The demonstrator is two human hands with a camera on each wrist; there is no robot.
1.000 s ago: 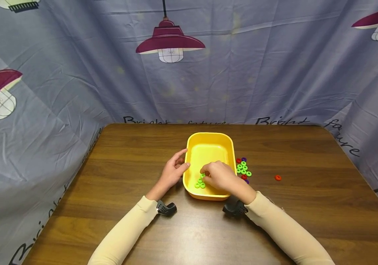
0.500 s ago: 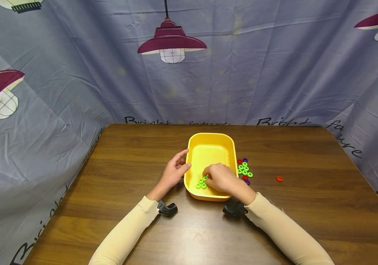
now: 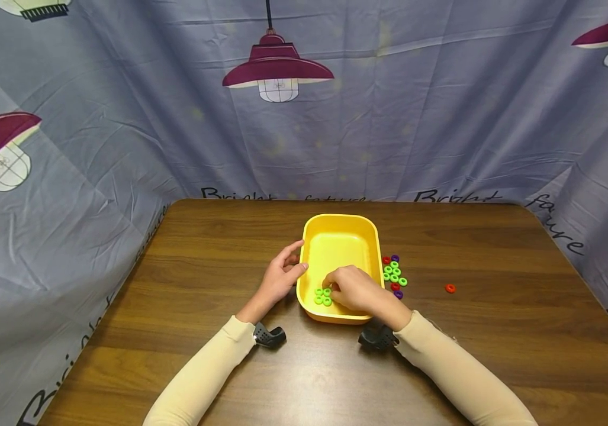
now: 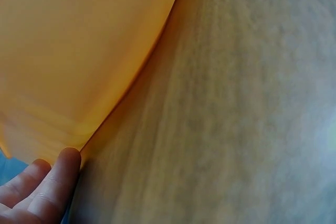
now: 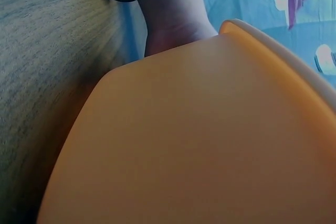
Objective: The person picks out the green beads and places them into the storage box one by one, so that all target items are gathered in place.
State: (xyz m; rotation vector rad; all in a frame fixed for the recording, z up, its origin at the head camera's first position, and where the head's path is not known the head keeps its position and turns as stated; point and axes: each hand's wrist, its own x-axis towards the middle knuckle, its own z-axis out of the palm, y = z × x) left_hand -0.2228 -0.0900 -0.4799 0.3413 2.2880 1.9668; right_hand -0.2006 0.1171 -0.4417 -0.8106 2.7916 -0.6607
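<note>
A yellow plastic bin (image 3: 335, 248) stands on the wooden table, with several small green rings (image 3: 318, 300) grouped in its near left corner. My right hand (image 3: 356, 289) reaches into the bin, its thumb and index finger pinching one green ring (image 3: 327, 291) of this group, right beside the others. At the bin's left side, my left hand (image 3: 278, 277) rests with thumb and forefinger at the rim. In the left wrist view, its straight fingers (image 4: 55, 182) touch the outer wall. The bin's wall (image 5: 199, 129) hides my right hand in the right wrist view.
Just right of the bin lies a cluster of green rings (image 3: 394, 278), with red rings (image 3: 395, 287) and purple rings (image 3: 398, 294) around it. One orange-red ring (image 3: 450, 289) lies alone farther right. A patterned curtain (image 3: 389, 118) hangs behind the table.
My right fingers have drawn down slightly; the green rings, earlier in a triangle with one above, now form a square. My left hand stays at the rim.
</note>
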